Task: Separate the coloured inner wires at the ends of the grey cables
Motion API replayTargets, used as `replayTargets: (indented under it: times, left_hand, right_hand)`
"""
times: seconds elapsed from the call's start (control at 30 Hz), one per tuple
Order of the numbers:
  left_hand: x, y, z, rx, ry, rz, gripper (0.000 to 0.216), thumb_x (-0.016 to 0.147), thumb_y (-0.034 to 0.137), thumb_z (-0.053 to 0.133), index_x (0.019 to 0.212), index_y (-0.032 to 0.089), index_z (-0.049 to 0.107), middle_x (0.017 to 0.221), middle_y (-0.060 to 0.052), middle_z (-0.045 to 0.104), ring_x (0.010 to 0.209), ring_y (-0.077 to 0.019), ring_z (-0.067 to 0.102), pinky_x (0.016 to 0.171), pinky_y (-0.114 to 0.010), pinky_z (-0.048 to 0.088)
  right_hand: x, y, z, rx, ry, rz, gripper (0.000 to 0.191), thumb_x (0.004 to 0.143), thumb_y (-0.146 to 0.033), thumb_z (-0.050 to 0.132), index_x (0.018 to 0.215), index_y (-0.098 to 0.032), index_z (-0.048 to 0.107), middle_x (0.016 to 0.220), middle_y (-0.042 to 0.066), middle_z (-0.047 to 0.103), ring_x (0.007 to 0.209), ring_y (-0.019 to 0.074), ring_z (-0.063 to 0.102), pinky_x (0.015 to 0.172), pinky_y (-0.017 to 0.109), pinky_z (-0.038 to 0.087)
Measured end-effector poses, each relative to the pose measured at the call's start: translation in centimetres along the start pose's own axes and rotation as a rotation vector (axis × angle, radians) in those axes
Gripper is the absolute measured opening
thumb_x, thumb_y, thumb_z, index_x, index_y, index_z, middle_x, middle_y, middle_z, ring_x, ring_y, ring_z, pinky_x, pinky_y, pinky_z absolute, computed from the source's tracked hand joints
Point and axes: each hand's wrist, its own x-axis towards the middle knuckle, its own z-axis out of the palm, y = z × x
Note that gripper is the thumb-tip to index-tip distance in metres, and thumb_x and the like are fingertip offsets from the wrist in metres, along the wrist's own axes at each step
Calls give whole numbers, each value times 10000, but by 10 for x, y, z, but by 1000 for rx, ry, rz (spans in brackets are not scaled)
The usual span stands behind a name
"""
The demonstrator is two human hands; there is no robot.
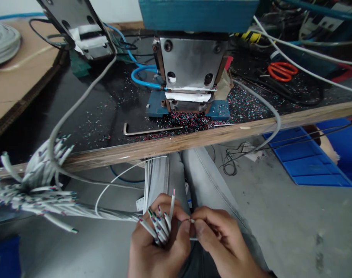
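Note:
My left hand [157, 241] grips a bundle of white cables [160, 222] whose ends show coloured inner wires and point upward. My right hand [219, 235] pinches the tip of one cable [191, 221] between thumb and forefinger, touching my left thumb. Both hands sit low over my lap, below the bench edge. A large sheaf of the same white cables [39, 185] fans out at the left. On the bench stands a metal and blue stripping machine [191, 73].
The black benchtop [106, 112] is strewn with coloured insulation bits. A hex key [147, 131] lies near its wooden edge [193, 141]. Orange scissors [281, 70] lie at the back right, a second machine [80, 27] at the back left. Blue crates [312, 162] stand on the floor.

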Motion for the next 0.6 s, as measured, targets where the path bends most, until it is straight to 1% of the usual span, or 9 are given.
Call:
replayTargets:
  times: [0.1, 0.2, 0.33, 0.4, 0.47, 0.53, 0.6]
  left_hand:
    - [-3, -1, 2, -23, 24, 4, 184, 843, 89, 667, 784, 262, 651, 746, 81, 612, 614, -97, 626, 581, -149, 510]
    - [-7, -3, 5, -19, 48, 1, 169, 859, 107, 676, 785, 258, 657, 737, 72, 612, 624, -111, 620, 589, -169, 508]
    - [-10, -4, 7, 57, 108, 54, 180, 840, 95, 686, 763, 255, 658, 736, 76, 641, 621, -103, 625, 602, -162, 501]
    - [-10, -4, 8, 72, 110, 70, 177, 840, 101, 684, 757, 254, 653, 719, 79, 638, 585, -101, 610, 572, -165, 491]
    - [-10, -3, 7, 55, 99, 69, 180, 850, 106, 673, 750, 253, 644, 701, 78, 624, 573, -103, 602, 557, -169, 487]
    - [-10, -3, 8, 22, 87, 46, 193, 861, 102, 660, 744, 254, 638, 697, 78, 611, 586, -106, 605, 568, -170, 492]
    - [-10, -2, 8, -1, 70, 9, 201, 864, 95, 649, 745, 257, 638, 702, 79, 609, 603, -108, 614, 589, -173, 502]
  right_hand:
    - [-2, -1, 4, -78, 69, -33, 294, 1024, -349, 522, 820, -206, 678, 656, -41, 532, 584, 102, 473, 558, 248, 347]
    - [-4, -2, 10, -150, 148, -72, 262, 1015, -307, 530, 826, -215, 685, 651, -51, 536, 584, 97, 488, 565, 244, 350]
    - [-7, -1, 18, -144, 239, -109, 243, 1015, -281, 528, 811, -218, 642, 630, -77, 459, 551, 85, 405, 529, 250, 287]
    - [-7, 1, 20, -91, 255, -107, 295, 1032, -344, 525, 789, -208, 621, 619, -77, 424, 540, 88, 370, 518, 263, 256]
    - [-8, 3, 21, 10, 233, -35, 382, 1036, -467, 528, 778, -199, 611, 608, -73, 401, 526, 90, 345, 501, 269, 235]
    - [-7, 3, 20, 168, 168, 79, 459, 1005, -588, 549, 771, -195, 592, 593, -78, 368, 507, 85, 298, 477, 262, 214]
    - [-5, 2, 18, 366, 83, 186, 491, 958, -652, 601, 775, -197, 571, 572, -99, 311, 490, 73, 237, 461, 247, 186]
